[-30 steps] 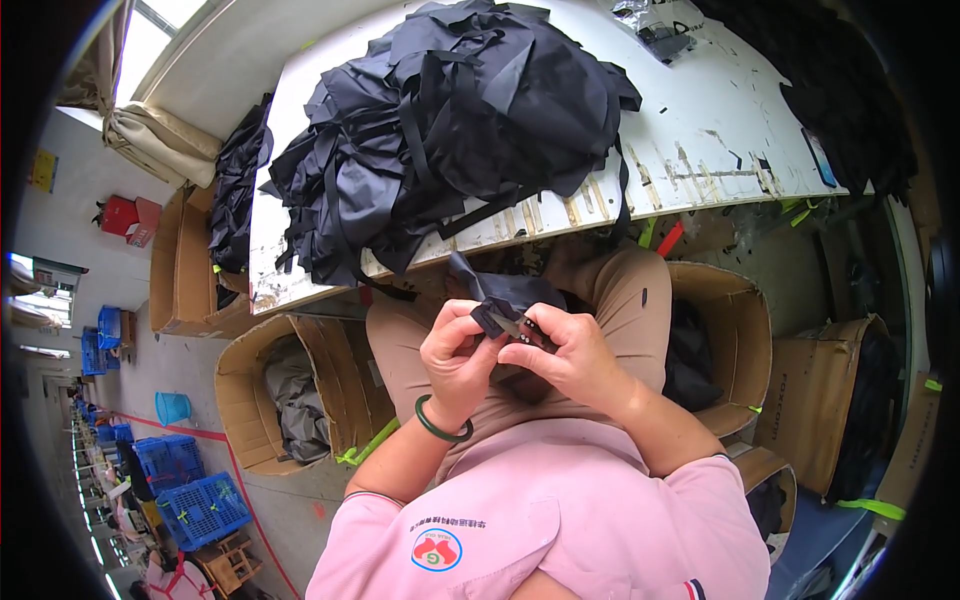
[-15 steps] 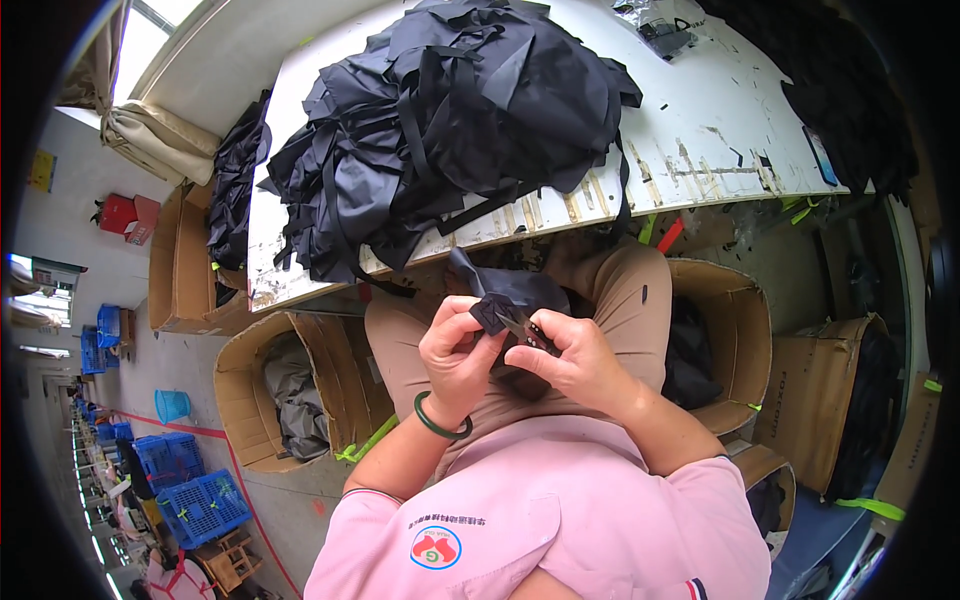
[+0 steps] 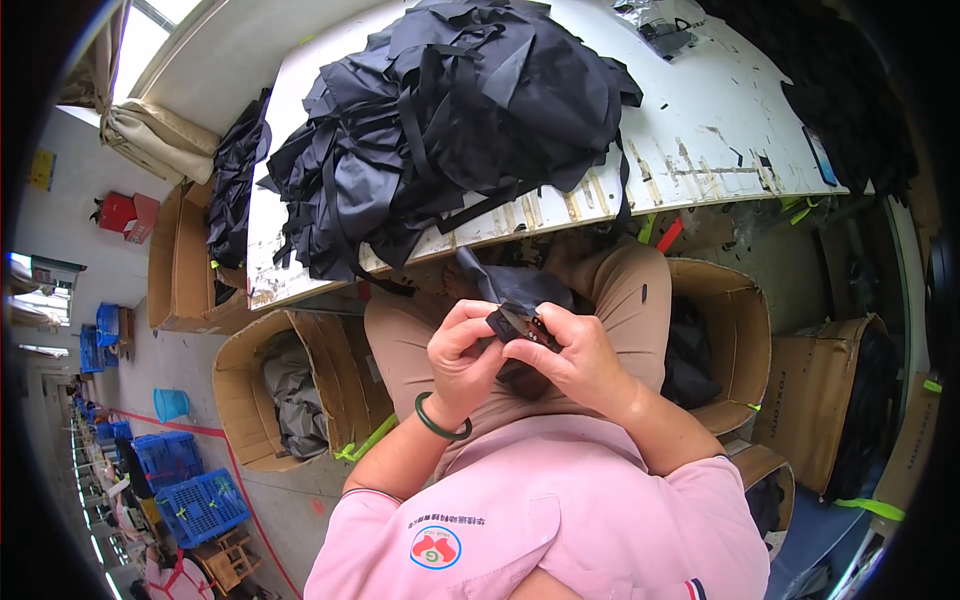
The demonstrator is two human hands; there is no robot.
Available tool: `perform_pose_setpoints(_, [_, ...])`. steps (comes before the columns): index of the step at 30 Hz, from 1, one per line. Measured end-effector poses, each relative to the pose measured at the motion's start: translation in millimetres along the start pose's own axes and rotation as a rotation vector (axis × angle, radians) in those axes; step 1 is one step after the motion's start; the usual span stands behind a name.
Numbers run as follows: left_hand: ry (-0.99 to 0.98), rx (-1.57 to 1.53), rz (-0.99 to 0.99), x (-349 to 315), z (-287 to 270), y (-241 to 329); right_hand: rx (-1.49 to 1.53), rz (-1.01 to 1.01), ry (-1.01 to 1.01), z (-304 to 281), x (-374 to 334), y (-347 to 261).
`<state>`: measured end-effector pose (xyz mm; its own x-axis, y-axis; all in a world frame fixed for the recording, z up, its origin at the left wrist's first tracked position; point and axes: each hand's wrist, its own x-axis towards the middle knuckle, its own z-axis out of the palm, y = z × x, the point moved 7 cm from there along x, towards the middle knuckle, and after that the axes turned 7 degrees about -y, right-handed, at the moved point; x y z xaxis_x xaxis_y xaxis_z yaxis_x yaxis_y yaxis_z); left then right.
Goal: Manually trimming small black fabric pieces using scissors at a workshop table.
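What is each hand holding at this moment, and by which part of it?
Left hand: black cloth, pinched near one edge. Right hand: apparently a small bladed tool; its held part is mostly covered, so the exact place cannot be told.

Textile workshop, heaped black fabric [image 3: 470, 120], white worktable [image 3: 725, 115], cardboard boxes [image 3: 345, 375], blue crates [image 3: 207, 512]

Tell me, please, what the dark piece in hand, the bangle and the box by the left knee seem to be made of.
The dark piece is probably synthetic fabric with a slight sheen: it folds softly and catches light. The bangle, smooth, dark green and rigid-looking, could be stone, glass or plastic. The box looks like matte cardboard, from its brown, creased walls.
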<state>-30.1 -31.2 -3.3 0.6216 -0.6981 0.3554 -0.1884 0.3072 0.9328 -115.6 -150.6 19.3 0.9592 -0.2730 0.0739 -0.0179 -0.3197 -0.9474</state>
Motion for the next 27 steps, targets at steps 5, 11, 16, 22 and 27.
perform_pose_setpoints(5, [-0.024, 0.033, 0.012, 0.0, 1.3, 1.4, 0.050, 0.043, -0.013, 1.1, -1.7, 4.4])
perform_pose_setpoints(11, [-0.068, -0.005, -0.029, 3.8, 1.7, 2.9, 0.095, 0.057, 0.005, 0.0, -3.9, 8.1])
perform_pose_setpoints(16, [-0.157, -0.231, -0.175, 15.6, -4.5, -0.6, 0.264, 0.179, -0.120, -17.3, -1.6, 16.3])
perform_pose_setpoints(22, [-0.338, -0.303, -0.251, 18.2, 0.0, -1.1, -0.080, 0.122, -0.336, -22.2, 1.7, 4.3])
perform_pose_setpoints(27, [-0.419, -0.268, -0.351, 16.6, 5.6, -4.0, -0.388, 0.016, -0.322, -28.3, 2.2, -8.8])
